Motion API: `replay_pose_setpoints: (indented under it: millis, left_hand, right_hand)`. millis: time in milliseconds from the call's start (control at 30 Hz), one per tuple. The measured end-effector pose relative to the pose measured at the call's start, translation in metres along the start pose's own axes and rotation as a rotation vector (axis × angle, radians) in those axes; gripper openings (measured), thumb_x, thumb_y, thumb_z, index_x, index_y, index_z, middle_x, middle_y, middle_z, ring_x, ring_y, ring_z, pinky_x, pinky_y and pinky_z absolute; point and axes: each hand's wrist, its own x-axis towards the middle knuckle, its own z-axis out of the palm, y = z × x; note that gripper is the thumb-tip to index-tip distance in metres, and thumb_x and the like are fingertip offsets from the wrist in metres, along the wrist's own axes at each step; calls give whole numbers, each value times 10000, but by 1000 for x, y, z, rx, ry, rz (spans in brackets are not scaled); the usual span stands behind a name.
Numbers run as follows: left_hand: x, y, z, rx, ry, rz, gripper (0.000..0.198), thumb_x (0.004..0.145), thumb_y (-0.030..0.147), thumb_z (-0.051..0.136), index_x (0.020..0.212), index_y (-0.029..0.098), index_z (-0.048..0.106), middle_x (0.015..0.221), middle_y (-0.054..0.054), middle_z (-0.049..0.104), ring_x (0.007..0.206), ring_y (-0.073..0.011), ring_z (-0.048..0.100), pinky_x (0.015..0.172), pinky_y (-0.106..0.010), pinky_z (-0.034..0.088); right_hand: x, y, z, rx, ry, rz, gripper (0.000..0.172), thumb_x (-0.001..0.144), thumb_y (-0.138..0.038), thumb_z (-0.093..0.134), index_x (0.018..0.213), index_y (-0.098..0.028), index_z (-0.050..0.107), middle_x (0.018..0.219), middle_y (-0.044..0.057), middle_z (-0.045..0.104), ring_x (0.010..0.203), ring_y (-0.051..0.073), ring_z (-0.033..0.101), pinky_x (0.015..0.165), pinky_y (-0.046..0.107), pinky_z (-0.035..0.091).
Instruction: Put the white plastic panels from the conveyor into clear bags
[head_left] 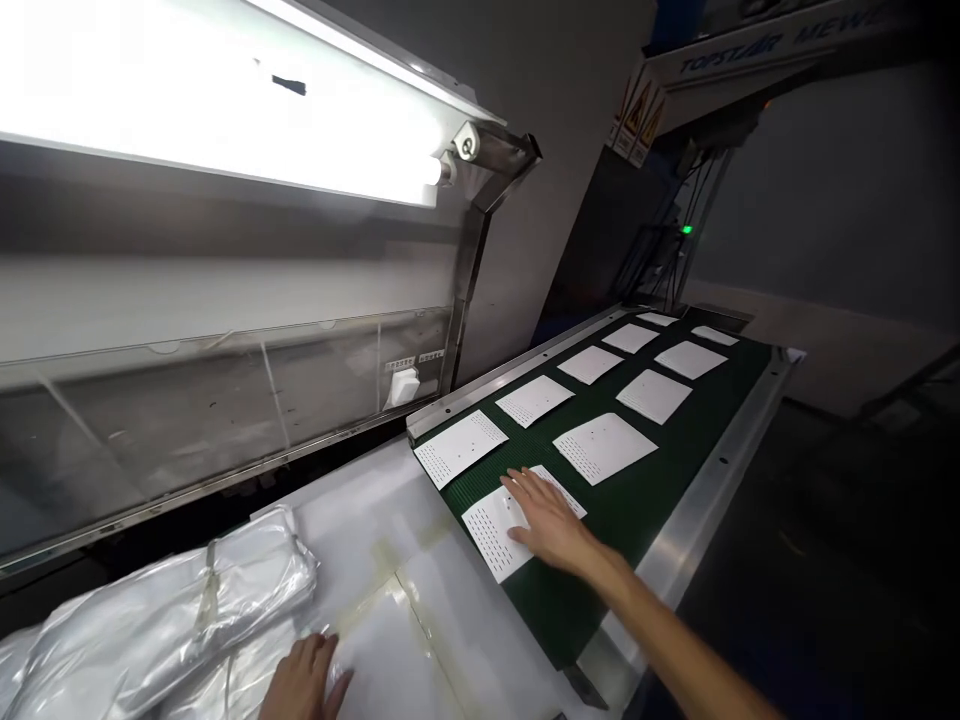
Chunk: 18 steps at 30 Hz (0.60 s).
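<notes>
My right hand [546, 517] lies flat with spread fingers on a white perforated sheet [487, 527], which sits on a green ribbed conveyor belt [559, 590]. Several matching sheets [604, 447] lie ahead of it in two rows along the belt. At the bottom edge of the view, my left hand [304, 680] is against a silvery plastic-wrapped bundle [172, 610]. That bundle rests on a white table top [375, 520]. Whether my left hand grips the plastic is hidden.
A steel rail [697, 510] runs along the belt's right side, and another [510, 370] along its left. A bright fluorescent lamp [210, 100] and a transparent guard panel [210, 420] stand to the left. Warning labels [637, 120] hang on the machine ahead.
</notes>
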Motion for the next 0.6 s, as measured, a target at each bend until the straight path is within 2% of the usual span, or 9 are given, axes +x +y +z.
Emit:
replay_pose_setpoints:
  millis: [67,133,167,267,333,400,467,533,600]
  left_hand:
    - [51,36,-27,-122,122,102,415,899,414,396,1199,162,535,1134,-141,599,1068,-262,542,908,-382,438]
    - [112,79,-53,-223,150,191,428,918,374,355,1253,134,470,1188,-147,564,1112,-254,513,945,-382,424]
    - [144,99,-62,-237,159,209,441,925,371,333,1277,128,441,1228,-145,540,1144,-248,490,973,-381,406]
    - [226,147,-73,-258,166,247,530,905,405,376,1358,135,332,1378,-142,418,1285,-270,349,1068,-426,294]
    - [266,164,-68,-271,142,273,638,838,437,502,1371,134,324,1422,-155,369,1339,-321,247,1095,-502,206]
    - [291,172,-62,-293,108,280,675,782,435,581,1343,116,382,1416,-187,374,1335,-375,234,1077,-571,178]
    - [304,174,-62,-332,88,272,587,802,409,559,1294,105,455,1392,-199,408,1313,-389,279,1063,-582,197]
    - [302,174,-72,-393,93,249,477,871,390,453,1272,134,485,1363,-164,459,1286,-344,352,1063,-523,249]
    - [283,170,-92,-453,119,198,449,936,381,287,1300,177,451,1304,-118,531,1203,-278,472,1012,-444,357]
  right_hand:
    - [17,18,-15,4,-63,-70,784,684,-282,628,1397,-214,308,1458,60,342,1370,282,179,1112,453,118]
    - [26,26,-26,7,-108,-108,744,614,-298,696,1309,-216,445,1333,86,496,1283,316,335,1075,465,203]
    - [26,28,-31,8,-113,-112,654,599,-308,713,1219,-210,529,1237,99,562,1204,326,419,1033,466,270]
    - [6,32,-49,0,-61,-91,248,709,-333,630,922,-207,618,978,84,620,925,275,557,830,407,423]
    - [-22,38,-63,83,-2,23,177,832,-373,478,853,-229,580,833,47,617,712,212,569,653,340,448]
    - [-54,46,-75,350,130,275,271,863,-472,406,854,-247,557,713,24,615,569,189,547,524,306,433]
    - [-83,48,-81,787,371,566,353,793,-567,491,951,-261,568,764,41,665,617,225,597,523,326,472]
    - [-103,38,-76,1241,615,773,535,670,-571,640,1104,-272,546,955,71,691,789,286,640,621,375,524]
    - [-110,11,-63,1597,658,873,715,599,-509,725,1230,-283,476,1047,77,684,891,317,639,700,413,533]
